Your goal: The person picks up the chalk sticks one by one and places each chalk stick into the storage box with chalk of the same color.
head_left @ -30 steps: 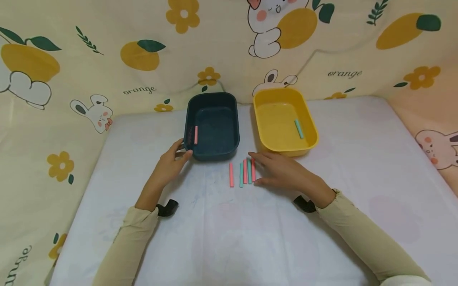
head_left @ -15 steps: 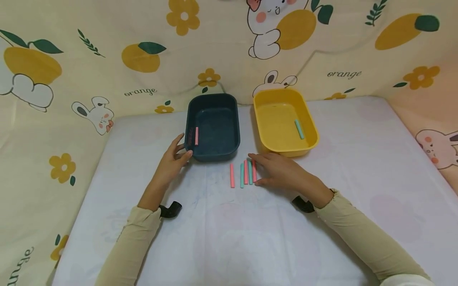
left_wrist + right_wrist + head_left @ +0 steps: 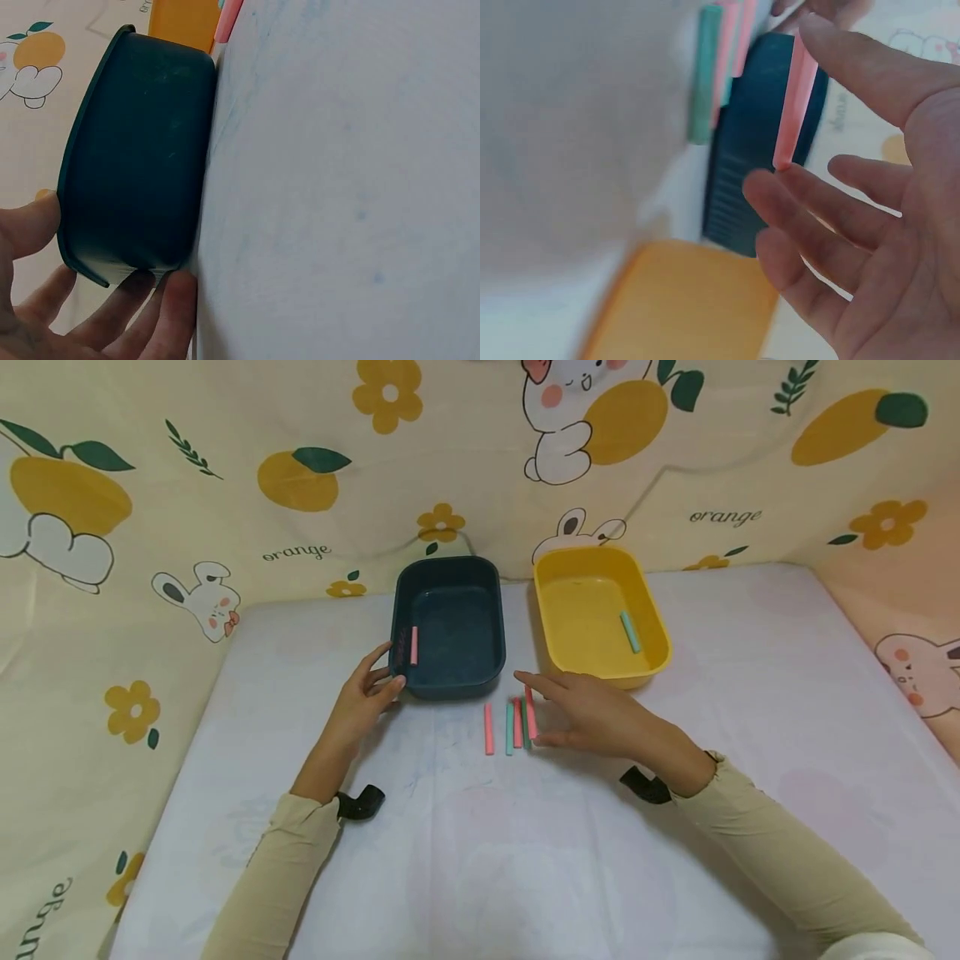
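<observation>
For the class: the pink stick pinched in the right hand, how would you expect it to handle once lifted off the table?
The short pink stick stays straight though pinched only by its ends in the right hand, so it is probably stiff. It looks thin, so likely very light. Its sides look flat in the right wrist view, so it may slide rather than roll on the white table.

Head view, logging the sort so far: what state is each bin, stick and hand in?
Blue bin: upright, one pink stick inside.
Yellow bin: upright, one green stick inside.
Pink stick: pinched by right hand, lifted.
Other sticks: lying on table.
Left hand: holding blue bin's corner.
</observation>
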The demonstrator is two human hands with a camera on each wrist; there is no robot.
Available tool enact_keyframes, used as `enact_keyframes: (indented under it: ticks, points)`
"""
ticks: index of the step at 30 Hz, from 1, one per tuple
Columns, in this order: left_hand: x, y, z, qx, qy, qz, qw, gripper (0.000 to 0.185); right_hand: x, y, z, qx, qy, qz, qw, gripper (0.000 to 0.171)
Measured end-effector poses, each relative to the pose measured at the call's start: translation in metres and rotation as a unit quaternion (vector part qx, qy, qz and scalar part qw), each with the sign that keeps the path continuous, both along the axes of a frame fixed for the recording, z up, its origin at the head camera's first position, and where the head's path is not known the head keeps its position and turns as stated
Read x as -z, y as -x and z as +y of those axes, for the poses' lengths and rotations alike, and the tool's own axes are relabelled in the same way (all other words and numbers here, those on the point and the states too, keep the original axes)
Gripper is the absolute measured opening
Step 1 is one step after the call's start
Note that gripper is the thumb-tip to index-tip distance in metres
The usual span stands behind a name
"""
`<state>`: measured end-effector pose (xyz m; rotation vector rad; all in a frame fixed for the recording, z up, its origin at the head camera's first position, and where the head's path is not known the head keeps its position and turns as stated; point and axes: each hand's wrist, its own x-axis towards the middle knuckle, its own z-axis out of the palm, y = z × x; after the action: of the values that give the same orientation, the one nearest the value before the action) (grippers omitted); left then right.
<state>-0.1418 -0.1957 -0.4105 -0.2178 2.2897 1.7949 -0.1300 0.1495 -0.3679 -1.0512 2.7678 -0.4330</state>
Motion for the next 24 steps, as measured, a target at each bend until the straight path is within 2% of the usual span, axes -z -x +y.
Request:
enact_keyframes:
  ticks: [6,16,24]
  points:
    - [-0.001,-0.002,-0.001,-0.005,-0.008,-0.005,0.9999,0.065,-0.016,0.004,-0.013,-0.008,0.015,0.002,1.0,0.094]
    - [-0.002,-0.002,-0.002,0.006,0.011,-0.01,0.9999,0.065,-0.033,0.028,-0.039,-0.012,0.006,-0.022,1.0,0.093]
    - [-0.003,-0.002,-0.001,0.008,0.013,-0.01,0.9998,0.066,-0.036,0.046,-0.057,-0.012,0.004,-0.039,0.999,0.091]
